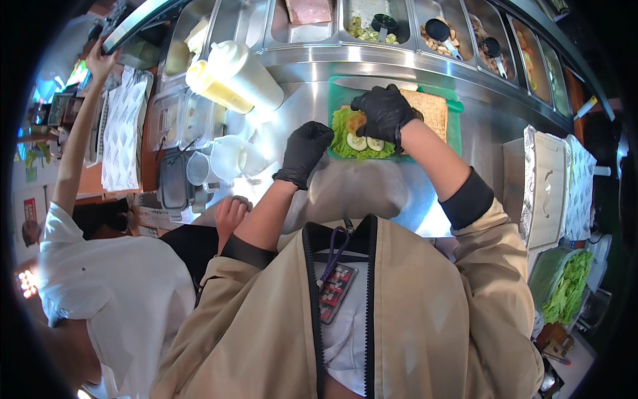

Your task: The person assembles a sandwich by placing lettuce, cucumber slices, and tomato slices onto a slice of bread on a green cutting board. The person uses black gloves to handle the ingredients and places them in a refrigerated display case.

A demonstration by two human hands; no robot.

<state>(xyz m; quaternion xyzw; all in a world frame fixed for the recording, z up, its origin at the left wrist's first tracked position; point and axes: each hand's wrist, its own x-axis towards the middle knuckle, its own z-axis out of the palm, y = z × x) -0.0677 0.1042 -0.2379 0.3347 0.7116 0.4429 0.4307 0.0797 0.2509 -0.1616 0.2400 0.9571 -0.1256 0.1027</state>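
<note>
My right hand (384, 115), in a black glove, is over a green cutting board (454, 134), its fingers on the filling of a sandwich; what lies beneath the palm is hidden. Lettuce (342, 130), a tomato slice (355, 121) and cucumber slices (357, 142) show beside the fingers. To their right lies a slice of toasted bread (429, 110). A knife blade (356, 85) rests along the board's far edge. My left hand (308, 149), also black-gloved, hovers by the board's left edge with its fingers curled; whether it holds something cannot be told.
Metal food pans (304, 34) line the back, several with black scoops. Squeeze bottles (251, 75), clear cups (230, 157) and lidded tubs (169, 117) are at left. A co-worker in a white shirt (129, 284) is close on the left. A lidded container (547, 189) and a lettuce tub (565, 287) sit at right.
</note>
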